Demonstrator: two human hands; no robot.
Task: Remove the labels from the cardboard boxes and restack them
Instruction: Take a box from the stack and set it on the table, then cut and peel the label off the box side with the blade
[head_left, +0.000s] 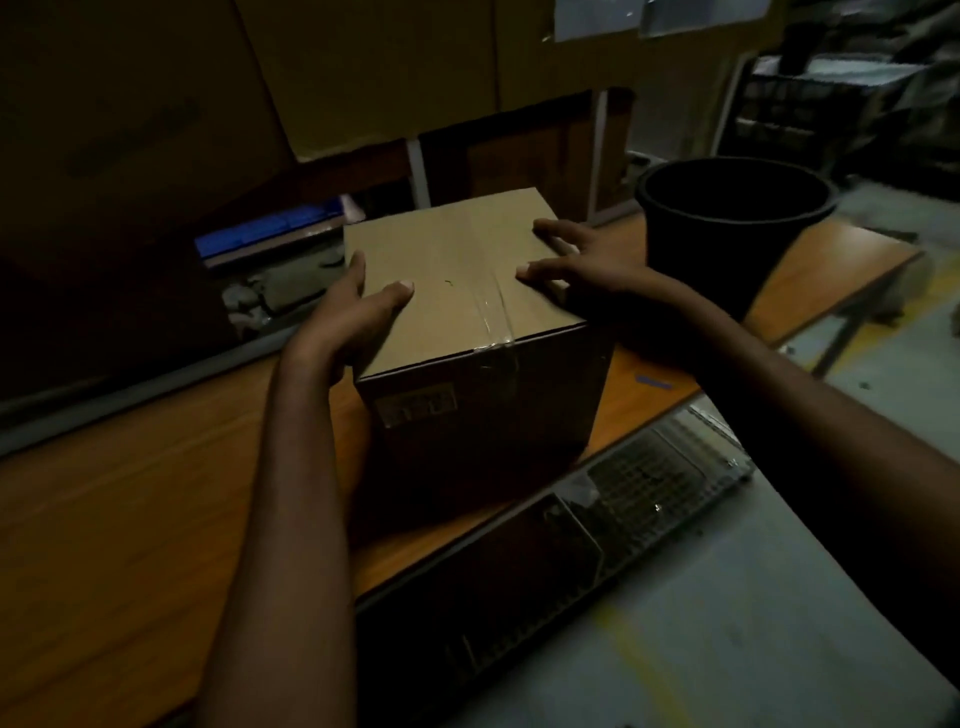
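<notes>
Two hands are on one cardboard box (467, 291), which is sitting on the wooden desk (130, 509), left of a black bucket (727, 223). The left hand (353, 306) is gripping the top left edge, thumb on the lid, fingers down the side. The right hand (582, 265) is lying flat, fingers spread, on the top right. The board is looking stiff and matte, the seam tape (493, 317) glossier. To my eye it is turning easily if held by opposite walls. A pale label (420, 408) is clinging to the near face, and a corner is probably the place to start peeling.
</notes>
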